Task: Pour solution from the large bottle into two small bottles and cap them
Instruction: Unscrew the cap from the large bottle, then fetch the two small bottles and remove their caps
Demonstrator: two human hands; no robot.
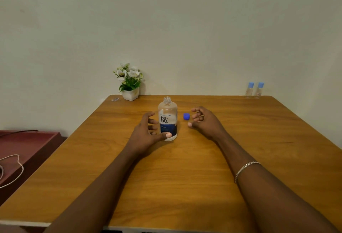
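The large clear bottle (167, 116), with a white and blue label, stands upright and uncapped in the middle of the wooden table (185, 177). My left hand (148, 132) is just left of it, fingers spread apart, thumb tip lying across the bottle's lower front. Its blue cap (186, 116) rests on the table right of the bottle. My right hand (203, 121) is beside the cap, fingers loosely curled and apart, holding nothing. Two small clear bottles (254, 90) with light blue caps on stand side by side at the table's far right edge.
A small white pot of artificial flowers (129, 82) stands at the table's back left by the wall, with a small object (114, 99) lying beside it. A dark red surface (22, 151) with a white cord lies lower, left of the table.
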